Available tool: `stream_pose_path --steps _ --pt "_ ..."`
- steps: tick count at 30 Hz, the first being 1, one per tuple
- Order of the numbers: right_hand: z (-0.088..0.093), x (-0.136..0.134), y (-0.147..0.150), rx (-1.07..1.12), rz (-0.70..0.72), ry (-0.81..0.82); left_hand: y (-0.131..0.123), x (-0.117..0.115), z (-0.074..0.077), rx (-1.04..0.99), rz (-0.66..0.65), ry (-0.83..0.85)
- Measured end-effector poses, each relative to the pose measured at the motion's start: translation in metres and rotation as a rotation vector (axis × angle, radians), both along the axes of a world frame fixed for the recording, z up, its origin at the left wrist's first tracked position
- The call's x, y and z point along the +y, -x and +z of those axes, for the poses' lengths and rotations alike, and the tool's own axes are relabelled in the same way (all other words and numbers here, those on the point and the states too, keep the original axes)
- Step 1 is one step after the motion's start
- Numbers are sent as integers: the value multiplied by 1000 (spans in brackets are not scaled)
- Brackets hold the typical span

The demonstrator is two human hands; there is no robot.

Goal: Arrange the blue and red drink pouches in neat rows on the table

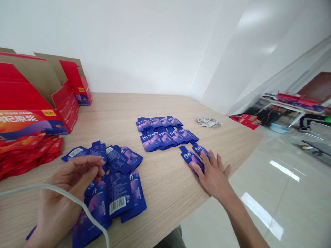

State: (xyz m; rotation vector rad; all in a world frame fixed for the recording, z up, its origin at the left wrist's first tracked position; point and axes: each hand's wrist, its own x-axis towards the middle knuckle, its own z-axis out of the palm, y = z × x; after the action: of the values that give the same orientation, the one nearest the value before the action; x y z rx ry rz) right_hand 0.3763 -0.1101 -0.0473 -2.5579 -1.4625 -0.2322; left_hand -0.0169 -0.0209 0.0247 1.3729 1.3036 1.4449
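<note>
Two blue pouches (190, 157) lie under the open right hand (213, 175).

Two blue pouches (190, 157) lie under your right hand (212, 174), which rests flat on them. Just past its fingertips sit two tidy rows (165, 137), about five pouches in each. Around your left hand (67, 186), a loose heap (119, 196) holds roughly eight more, overlapping. Beyond that hand you have about three red cartons (31, 103) and one stack of red pouches (23, 151), too layered to count. One white cable (64, 196) crosses your left hand. One crumpled paper (209, 122) lies well beyond your right.
</note>
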Motion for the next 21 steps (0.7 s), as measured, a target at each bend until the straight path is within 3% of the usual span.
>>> stream_pose_path --steps 5,8,15,21 --pt "3 -20 -3 -193 390 -341 -1 -1 1 -14 11 10" --pt "3 -23 -7 -220 506 -421 -2 -1 2 -14 8 6" --pt "-10 -10 -12 -235 519 -452 -3 -1 3 5 3 -28" --pt "-9 -2 -9 -277 489 -445 -3 -2 3 -9 -7 -26"
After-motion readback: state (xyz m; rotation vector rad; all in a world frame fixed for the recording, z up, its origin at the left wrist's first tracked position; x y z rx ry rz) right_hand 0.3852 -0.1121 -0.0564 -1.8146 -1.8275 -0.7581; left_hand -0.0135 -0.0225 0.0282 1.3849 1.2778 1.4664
